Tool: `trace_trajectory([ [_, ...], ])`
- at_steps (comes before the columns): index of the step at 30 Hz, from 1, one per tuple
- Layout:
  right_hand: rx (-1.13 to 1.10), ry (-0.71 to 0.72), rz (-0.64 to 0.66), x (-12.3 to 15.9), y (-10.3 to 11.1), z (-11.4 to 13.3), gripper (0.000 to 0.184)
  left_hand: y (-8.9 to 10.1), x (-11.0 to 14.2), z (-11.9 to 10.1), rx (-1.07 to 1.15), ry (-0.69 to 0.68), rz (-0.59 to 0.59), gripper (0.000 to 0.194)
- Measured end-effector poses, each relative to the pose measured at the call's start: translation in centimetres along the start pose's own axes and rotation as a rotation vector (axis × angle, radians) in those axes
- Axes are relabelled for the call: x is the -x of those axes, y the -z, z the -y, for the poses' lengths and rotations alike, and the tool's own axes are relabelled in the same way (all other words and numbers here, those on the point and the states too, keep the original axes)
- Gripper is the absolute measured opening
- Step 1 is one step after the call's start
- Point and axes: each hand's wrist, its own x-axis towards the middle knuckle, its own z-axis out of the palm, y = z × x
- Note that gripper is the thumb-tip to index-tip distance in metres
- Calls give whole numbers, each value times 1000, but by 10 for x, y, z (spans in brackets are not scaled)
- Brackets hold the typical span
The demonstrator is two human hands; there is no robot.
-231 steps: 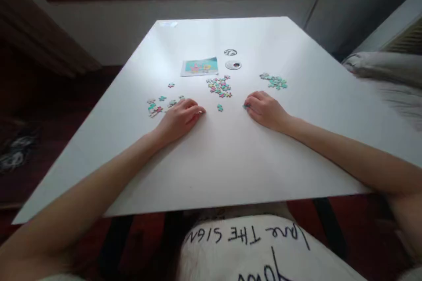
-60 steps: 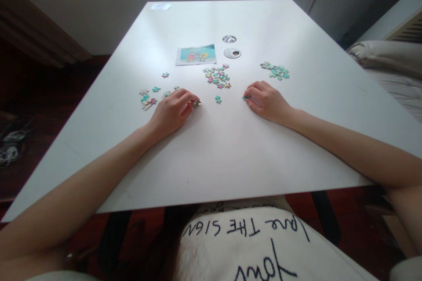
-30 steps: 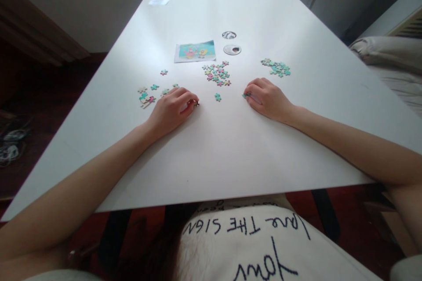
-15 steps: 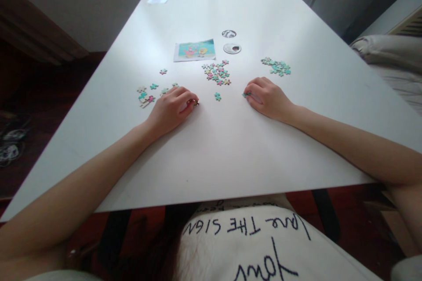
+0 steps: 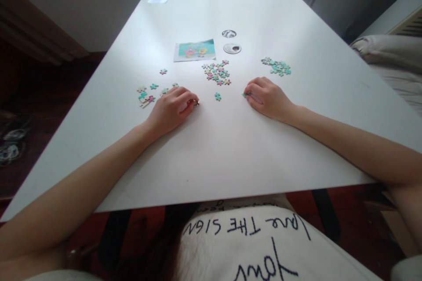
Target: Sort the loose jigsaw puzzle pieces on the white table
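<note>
My left hand point(image 5: 173, 107) rests on the white table, thumb and fingers closed on a small jigsaw puzzle piece point(image 5: 196, 103), mostly hidden by the fingertips. Across from it, my right hand point(image 5: 268, 99) pinches a greenish jigsaw puzzle piece point(image 5: 246, 94), which shows at the fingertips. Between the two hands lies a single teal puzzle piece point(image 5: 217, 96). A mixed pile of puzzle pieces point(image 5: 216, 72) in pink, yellow and green is just beyond it. More loose pieces point(image 5: 145, 96) lie left of my left hand, partly covered by it. A cluster of green pieces point(image 5: 278, 66) sits beyond my right hand.
A picture card point(image 5: 195, 50) with a pink and a yellow cartoon figure lies past the central pile. Two round flat items, a nearer disc point(image 5: 232, 48) and a farther disc point(image 5: 229, 34), are beside it. One lone piece point(image 5: 163, 71) lies left of the card's near edge.
</note>
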Motion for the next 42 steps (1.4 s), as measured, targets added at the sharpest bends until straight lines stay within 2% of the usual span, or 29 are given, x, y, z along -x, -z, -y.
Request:
trace_trajectory([
  [28,-30,3,-4,-1,-1,0,15,0,1,3,16,-59,-52,21],
  [42,11,31,-7,-1,0,0,12,0,3,-3,123,-53,-149,17],
])
